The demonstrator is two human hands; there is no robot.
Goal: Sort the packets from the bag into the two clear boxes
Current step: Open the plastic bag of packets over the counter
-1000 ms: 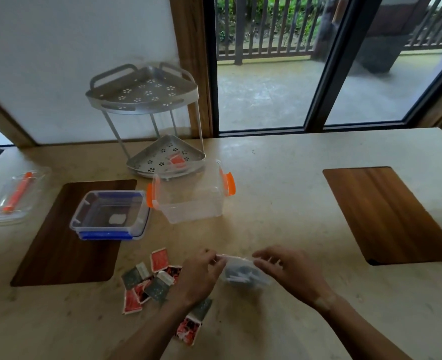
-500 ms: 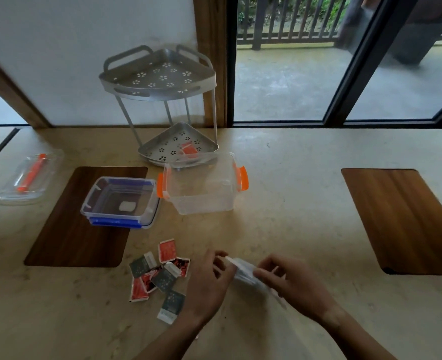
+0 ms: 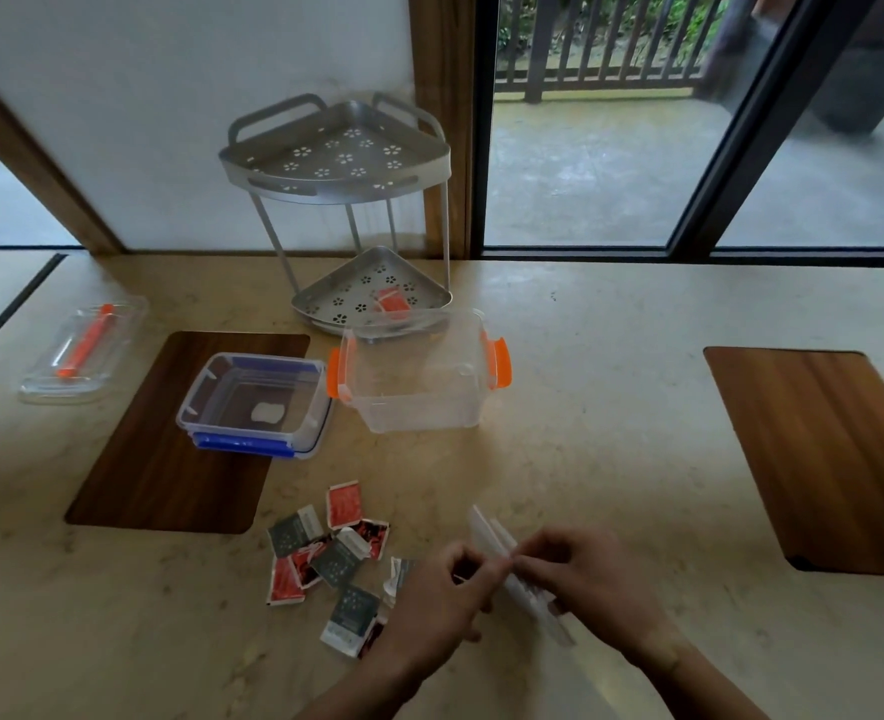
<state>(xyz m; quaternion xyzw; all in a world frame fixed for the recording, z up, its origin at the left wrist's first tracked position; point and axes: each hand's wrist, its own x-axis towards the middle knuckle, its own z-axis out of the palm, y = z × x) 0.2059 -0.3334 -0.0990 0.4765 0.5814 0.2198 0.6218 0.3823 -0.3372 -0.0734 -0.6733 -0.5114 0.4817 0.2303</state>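
Both hands pinch a small clear plastic bag near the table's front edge: my left hand on its left side, my right hand on its right. The bag looks flattened and blurred. Just left of my left hand lies a loose pile of red packets and grey-green packets. Behind them stand two open clear boxes: a low one with blue clips and a taller one with orange clips. A white item lies in the blue-clipped box.
A two-tier metal corner rack stands at the back, with a red packet on its lower shelf. A clear lid with an orange clip lies far left. Wooden mats are set into the table.
The hands and bag have stayed near the front edge; the bag has turned from puffed and flat-lying to folded and edge-up between the fingers. The camera has shifted slightly.
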